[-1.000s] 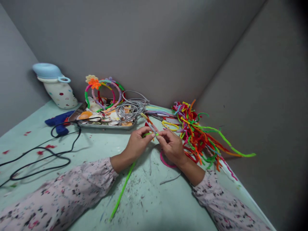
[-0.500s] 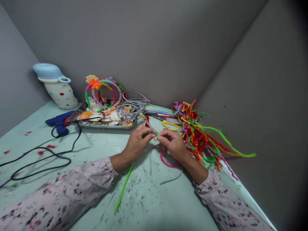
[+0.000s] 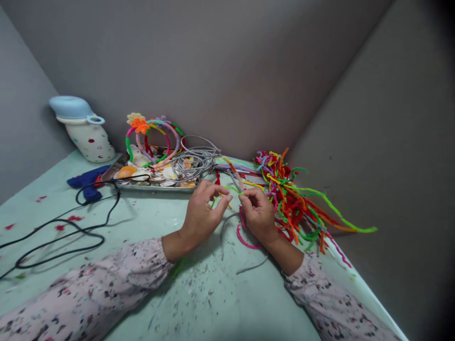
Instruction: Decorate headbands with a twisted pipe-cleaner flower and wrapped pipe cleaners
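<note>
My right hand (image 3: 259, 213) is closed in a pinch on a grey wire (image 3: 232, 177) and the end of a green pipe cleaner (image 3: 232, 188). The wire's end and an orange-tipped strand (image 3: 231, 166) stick up from the fingertips. My left hand (image 3: 202, 208) is just to the left, its thumb and forefinger curved and slightly apart. The green pipe cleaner passes behind its fingers, partly hidden. Below my right hand hang a pink pipe cleaner loop (image 3: 245, 240) and a loose grey wire end (image 3: 252, 268).
A metal tray (image 3: 159, 189) holds scraps, flower-trimmed hoops (image 3: 140, 125) and a coil of grey wire (image 3: 199, 158). On the left are a blue glue gun (image 3: 90, 182), its black cord (image 3: 81, 229) and a bottle (image 3: 83, 128). Mixed pipe cleaners (image 3: 291, 203) are heaped at right.
My left fingers have come off the wire and moved slightly left. The wire stands more upright in my right hand, and the green pipe cleaner's tail has been drawn up from the table front.
</note>
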`<action>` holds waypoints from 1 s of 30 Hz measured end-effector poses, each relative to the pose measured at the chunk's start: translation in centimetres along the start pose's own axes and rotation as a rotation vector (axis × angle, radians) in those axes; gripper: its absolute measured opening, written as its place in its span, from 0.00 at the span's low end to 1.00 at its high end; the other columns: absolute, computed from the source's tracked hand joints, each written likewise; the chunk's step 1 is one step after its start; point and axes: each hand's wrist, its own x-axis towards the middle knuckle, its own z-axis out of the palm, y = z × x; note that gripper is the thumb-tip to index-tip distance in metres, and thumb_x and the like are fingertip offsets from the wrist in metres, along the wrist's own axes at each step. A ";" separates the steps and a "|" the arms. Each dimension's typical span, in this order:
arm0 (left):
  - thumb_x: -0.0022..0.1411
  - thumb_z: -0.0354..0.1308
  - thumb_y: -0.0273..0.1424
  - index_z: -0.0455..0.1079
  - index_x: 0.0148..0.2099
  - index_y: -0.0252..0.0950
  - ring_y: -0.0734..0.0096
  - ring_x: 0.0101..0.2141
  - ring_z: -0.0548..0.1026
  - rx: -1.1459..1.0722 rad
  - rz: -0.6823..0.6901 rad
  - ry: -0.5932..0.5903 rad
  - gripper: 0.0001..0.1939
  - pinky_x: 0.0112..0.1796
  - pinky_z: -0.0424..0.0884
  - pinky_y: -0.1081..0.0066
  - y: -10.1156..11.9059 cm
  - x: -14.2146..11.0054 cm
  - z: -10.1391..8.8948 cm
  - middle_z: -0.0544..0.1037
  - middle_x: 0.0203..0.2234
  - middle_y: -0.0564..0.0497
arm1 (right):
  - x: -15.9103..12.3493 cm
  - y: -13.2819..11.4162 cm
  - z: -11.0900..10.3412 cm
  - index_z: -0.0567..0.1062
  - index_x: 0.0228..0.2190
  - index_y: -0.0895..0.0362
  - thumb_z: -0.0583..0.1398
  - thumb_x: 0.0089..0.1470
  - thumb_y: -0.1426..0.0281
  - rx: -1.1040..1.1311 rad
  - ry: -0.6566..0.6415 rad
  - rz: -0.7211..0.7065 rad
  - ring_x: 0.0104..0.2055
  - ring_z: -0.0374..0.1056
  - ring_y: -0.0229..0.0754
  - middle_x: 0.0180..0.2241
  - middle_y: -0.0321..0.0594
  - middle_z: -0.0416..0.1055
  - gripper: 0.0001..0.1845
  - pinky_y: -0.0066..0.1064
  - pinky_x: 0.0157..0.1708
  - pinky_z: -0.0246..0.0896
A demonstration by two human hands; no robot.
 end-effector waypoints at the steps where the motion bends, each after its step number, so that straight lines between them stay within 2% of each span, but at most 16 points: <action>1: 0.59 0.56 0.32 0.71 0.35 0.36 0.71 0.31 0.67 -0.014 -0.005 -0.056 0.05 0.35 0.64 0.71 0.2 -0.2 0.0 0.70 0.30 0.51 | 0.0 -0.1 -0.1 0.69 0.32 0.55 0.57 0.56 0.68 -0.027 0.012 -0.024 0.31 0.64 0.38 0.30 0.37 0.67 0.03 0.32 0.33 0.61; 4: 0.60 0.54 0.32 0.73 0.35 0.37 0.72 0.29 0.68 -0.051 -0.041 -0.195 0.07 0.32 0.63 0.72 0.6 -0.5 0.1 0.72 0.28 0.51 | 0.0 -0.4 -0.2 0.69 0.32 0.55 0.56 0.56 0.70 -0.073 -0.021 -0.112 0.33 0.65 0.39 0.31 0.38 0.67 0.02 0.32 0.34 0.62; 6: 0.60 0.54 0.32 0.73 0.35 0.37 0.71 0.30 0.69 -0.064 -0.074 -0.225 0.08 0.32 0.63 0.72 0.5 -0.4 0.2 0.73 0.28 0.51 | -0.1 -0.6 -0.2 0.69 0.32 0.54 0.56 0.56 0.72 -0.090 -0.057 -0.179 0.34 0.65 0.40 0.31 0.38 0.67 0.02 0.32 0.34 0.62; 9: 0.60 0.54 0.33 0.74 0.33 0.36 0.70 0.31 0.70 -0.081 -0.125 -0.209 0.09 0.33 0.63 0.71 0.2 -0.2 0.3 0.74 0.28 0.51 | -0.2 -0.7 -0.1 0.69 0.33 0.54 0.55 0.56 0.73 -0.117 -0.080 -0.237 0.35 0.66 0.40 0.32 0.39 0.68 0.03 0.33 0.35 0.63; 16: 0.59 0.54 0.37 0.73 0.30 0.35 0.71 0.28 0.69 -0.078 -0.196 -0.193 0.12 0.31 0.61 0.71 -0.4 0.1 0.3 0.74 0.25 0.51 | -0.3 -0.7 -0.2 0.70 0.33 0.54 0.56 0.57 0.72 -0.203 -0.129 -0.277 0.36 0.67 0.41 0.32 0.40 0.69 0.03 0.32 0.36 0.63; 20: 0.57 0.55 0.40 0.72 0.27 0.34 0.71 0.25 0.67 -0.091 -0.290 -0.204 0.15 0.28 0.59 0.71 -0.7 0.5 0.3 0.72 0.21 0.52 | -0.4 -0.5 -0.2 0.70 0.35 0.54 0.55 0.57 0.72 -0.243 -0.168 -0.294 0.38 0.67 0.41 0.34 0.41 0.70 0.04 0.32 0.37 0.63; 30: 0.53 0.56 0.39 0.66 0.20 0.35 0.76 0.19 0.58 -0.212 -0.521 -0.216 0.16 0.23 0.53 0.72 -0.4 0.7 0.4 0.63 0.14 0.56 | -0.4 -0.3 -0.2 0.70 0.36 0.56 0.55 0.58 0.71 -0.353 -0.203 -0.375 0.36 0.68 0.40 0.33 0.41 0.71 0.04 0.29 0.34 0.63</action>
